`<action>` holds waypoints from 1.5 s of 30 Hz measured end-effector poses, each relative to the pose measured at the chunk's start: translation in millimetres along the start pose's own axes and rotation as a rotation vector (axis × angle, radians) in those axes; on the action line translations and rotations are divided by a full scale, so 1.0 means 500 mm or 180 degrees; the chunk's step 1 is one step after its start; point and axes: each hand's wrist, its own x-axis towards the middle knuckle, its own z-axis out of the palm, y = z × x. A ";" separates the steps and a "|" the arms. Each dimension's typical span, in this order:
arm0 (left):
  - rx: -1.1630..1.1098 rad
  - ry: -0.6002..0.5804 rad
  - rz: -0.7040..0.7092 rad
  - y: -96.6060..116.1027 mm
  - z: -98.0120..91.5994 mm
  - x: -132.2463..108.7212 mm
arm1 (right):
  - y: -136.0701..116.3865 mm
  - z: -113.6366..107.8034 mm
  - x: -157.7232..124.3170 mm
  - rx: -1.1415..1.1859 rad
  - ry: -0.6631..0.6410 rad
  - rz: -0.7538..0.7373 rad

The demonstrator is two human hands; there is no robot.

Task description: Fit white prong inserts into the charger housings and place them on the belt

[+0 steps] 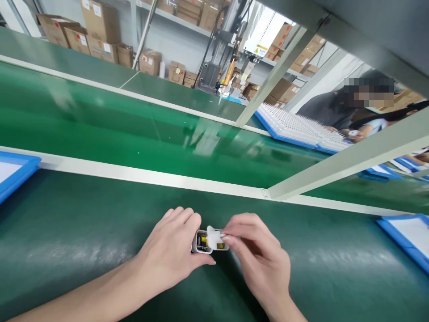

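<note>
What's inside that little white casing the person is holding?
Yellow and dark parts show inside the white casing; a white plastic piece lies across its middle, hiding what is beneath.

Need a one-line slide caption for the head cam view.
Left hand and right hand grip a small white plastic housing with yellow parts inside, over a green conveyor belt.

A factory floor is shown. It is identified by a green conveyor belt (134,129) and cardboard cartons (100,27) stacked on metal shelving (174,18).
</note>
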 end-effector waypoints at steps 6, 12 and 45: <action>0.0033 0.0105 0.0207 0.003 0.009 -0.005 | -0.013 0.010 0.008 -0.0732 -0.0727 -0.0640; 0.0086 0.0120 0.0253 0.004 0.003 -0.004 | -0.016 0.007 0.003 -0.1101 -0.0480 -0.1131; 0.0134 0.0313 0.0325 0.004 0.011 -0.003 | -0.024 0.021 0.004 -0.1492 -0.0699 -0.1301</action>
